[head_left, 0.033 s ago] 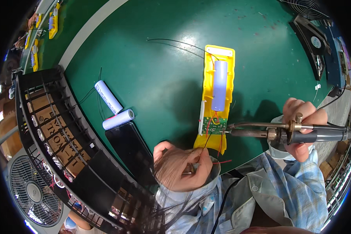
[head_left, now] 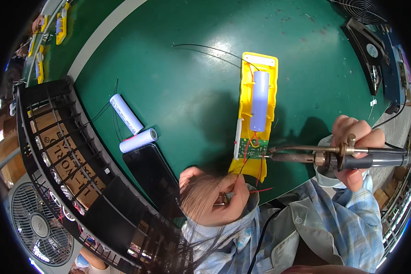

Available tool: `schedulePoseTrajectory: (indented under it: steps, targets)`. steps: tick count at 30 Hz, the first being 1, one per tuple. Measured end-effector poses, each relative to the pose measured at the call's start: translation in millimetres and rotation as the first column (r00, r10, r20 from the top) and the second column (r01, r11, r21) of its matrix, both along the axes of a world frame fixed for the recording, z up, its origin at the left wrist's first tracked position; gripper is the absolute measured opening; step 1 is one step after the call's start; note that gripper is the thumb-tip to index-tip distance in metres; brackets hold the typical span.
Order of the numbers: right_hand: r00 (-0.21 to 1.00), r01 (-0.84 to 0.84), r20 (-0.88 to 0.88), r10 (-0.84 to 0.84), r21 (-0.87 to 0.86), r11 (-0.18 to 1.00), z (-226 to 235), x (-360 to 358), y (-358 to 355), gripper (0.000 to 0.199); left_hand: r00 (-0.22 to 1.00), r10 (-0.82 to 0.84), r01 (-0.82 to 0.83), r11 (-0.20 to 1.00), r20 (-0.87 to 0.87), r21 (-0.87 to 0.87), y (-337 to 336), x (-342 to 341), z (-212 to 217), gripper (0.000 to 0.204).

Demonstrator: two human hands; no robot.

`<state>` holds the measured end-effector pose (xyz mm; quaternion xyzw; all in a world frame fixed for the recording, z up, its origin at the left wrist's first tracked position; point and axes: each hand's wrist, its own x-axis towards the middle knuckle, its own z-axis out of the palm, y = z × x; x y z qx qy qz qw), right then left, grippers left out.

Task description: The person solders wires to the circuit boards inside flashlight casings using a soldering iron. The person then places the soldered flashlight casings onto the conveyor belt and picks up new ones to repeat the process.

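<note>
A yellow plastic housing [head_left: 244, 102] lies open on the green bench, with a lilac cylindrical battery cell [head_left: 260, 101] inside it. Below the cell sits a small green circuit board [head_left: 247, 148] with thin red and yellow wires. In my right hand [head_left: 357, 150] is a soldering iron [head_left: 301, 157] with a thin metal tube along its top; its tip is at the board's right edge. My left hand [head_left: 214, 201], partly covered by strands of hair, is closed with its fingertips pinching a thin wire [head_left: 243, 168] by the housing's lower end. Something metallic shows within its curled fingers.
Two loose lilac cells [head_left: 127, 114] with black leads lie to the left, beside a black phone [head_left: 150, 169]. A black wire rack [head_left: 77, 150] borders the bench's left side. At the upper right stands a black device [head_left: 363, 55]. A grey fan [head_left: 40, 226] is lower left.
The housing, with its cell and board, sits very slightly farther right in the picture. Both hands keep nearly the same place and grip.
</note>
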<state>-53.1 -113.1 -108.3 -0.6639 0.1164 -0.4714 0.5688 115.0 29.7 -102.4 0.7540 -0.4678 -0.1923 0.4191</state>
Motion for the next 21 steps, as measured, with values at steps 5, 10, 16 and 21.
schedulePoseTrajectory:
  steps: [5, 10, 16, 21]
  targets:
    - [0.998, -0.015, -0.061, 0.016, 0.013, 1.000, -5.6, 1.4, 3.2, 0.034, 0.998, -0.051, 0.054, 0.996, -0.043, 0.070, 0.2, 7.4, 0.3, 0.013]
    - [0.997, 0.014, -0.077, -0.012, 0.026, 1.000, -9.0, 7.4, 6.1, 0.034, 0.996, -0.083, 0.080, 0.988, 0.021, 0.133, -1.0, 9.5, 0.3, 0.015]
    - [0.995, 0.084, -0.052, -0.083, 0.013, 0.996, 0.8, -4.6, 4.7, 0.034, 0.971, -0.241, 0.236, 0.958, 0.007, 0.160, -2.4, 14.0, 11.7, 0.012]
    - [0.995, 0.025, -0.099, -0.027, -0.018, 1.000, -11.3, -0.8, 7.1, 0.035, 0.993, -0.118, 0.119, 0.990, -0.019, 0.080, 2.4, 7.1, -8.2, 0.010]
